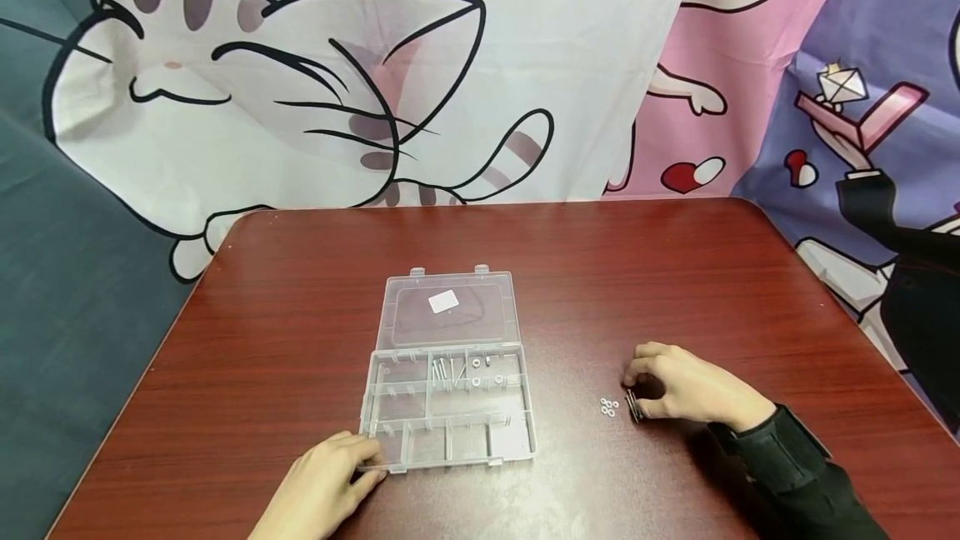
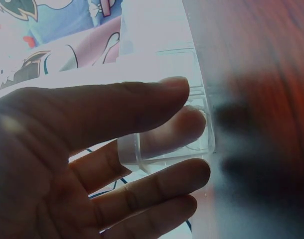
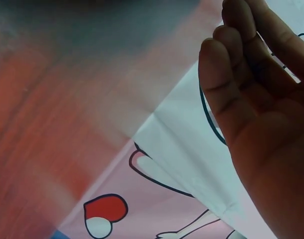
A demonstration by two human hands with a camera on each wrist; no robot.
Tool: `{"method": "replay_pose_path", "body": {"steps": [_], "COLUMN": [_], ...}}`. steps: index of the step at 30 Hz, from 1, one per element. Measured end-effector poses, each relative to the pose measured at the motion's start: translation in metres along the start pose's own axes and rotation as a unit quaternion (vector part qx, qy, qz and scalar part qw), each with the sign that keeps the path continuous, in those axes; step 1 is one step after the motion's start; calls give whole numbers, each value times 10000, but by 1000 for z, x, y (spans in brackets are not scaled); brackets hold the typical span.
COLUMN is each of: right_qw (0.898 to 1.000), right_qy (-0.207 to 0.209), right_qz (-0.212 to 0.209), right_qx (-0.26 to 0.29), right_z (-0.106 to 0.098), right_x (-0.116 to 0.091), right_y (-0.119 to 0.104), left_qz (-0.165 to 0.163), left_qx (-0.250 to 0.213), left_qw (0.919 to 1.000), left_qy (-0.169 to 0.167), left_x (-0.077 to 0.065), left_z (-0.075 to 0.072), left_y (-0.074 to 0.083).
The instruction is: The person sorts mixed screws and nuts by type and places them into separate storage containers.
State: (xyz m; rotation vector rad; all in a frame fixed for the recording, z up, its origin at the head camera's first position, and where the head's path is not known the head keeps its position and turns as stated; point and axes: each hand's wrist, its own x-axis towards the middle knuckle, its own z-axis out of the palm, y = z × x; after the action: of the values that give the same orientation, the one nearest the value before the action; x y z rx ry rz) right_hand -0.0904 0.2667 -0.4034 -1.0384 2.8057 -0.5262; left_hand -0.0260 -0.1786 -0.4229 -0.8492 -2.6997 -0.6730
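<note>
A clear plastic compartment box (image 1: 435, 467) lies on the table with its lid (image 1: 480, 307) folded back. Several silver screws (image 1: 448, 371) and small nuts or washers (image 1: 476, 362) sit in its upper compartments. My left hand (image 1: 322, 477) holds the box's near left corner; in the left wrist view the thumb (image 2: 162, 99) is on one side of the clear wall and a finger shows through it. To the right of the box, my right hand (image 1: 686, 386) pinches a small bunch of dark screw-like pieces (image 1: 634, 407) at the tabletop. Beside them lie several silver nuts (image 1: 609, 407).
The reddish-brown wooden table (image 1: 300, 298) reaches back to a cartoon-print cloth (image 1: 525, 65). A white label (image 1: 443, 301) is on the lid. Bare tabletop lies between the box and the nuts.
</note>
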Motion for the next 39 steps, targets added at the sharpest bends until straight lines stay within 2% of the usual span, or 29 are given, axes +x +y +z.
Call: {"method": "replay_pose_path", "body": {"steps": [9, 19, 29, 33, 39], "right_qw": [10000, 9974, 9939, 9929, 9943], "right_qy": [26, 484, 713, 740, 670], "right_qz": [-44, -410, -637, -736, -654], "right_qx": [52, -340, -550, -571, -509], "right_z": [6, 11, 11, 11, 11], "right_x": [-9, -16, -16, -14, -13], "right_y": [0, 2, -2, -2, -3], "left_qz": [-7, -22, -73, -82, -64], "left_qx": [34, 25, 3, 1, -25], "left_qw": [10000, 10000, 10000, 9999, 10000], "left_qy": [1, 21, -48, -60, -48], "left_x": [1, 0, 0, 0, 0], "left_z": [-1, 0, -1, -1, 0], "left_y": [1, 1, 1, 1, 1]}}
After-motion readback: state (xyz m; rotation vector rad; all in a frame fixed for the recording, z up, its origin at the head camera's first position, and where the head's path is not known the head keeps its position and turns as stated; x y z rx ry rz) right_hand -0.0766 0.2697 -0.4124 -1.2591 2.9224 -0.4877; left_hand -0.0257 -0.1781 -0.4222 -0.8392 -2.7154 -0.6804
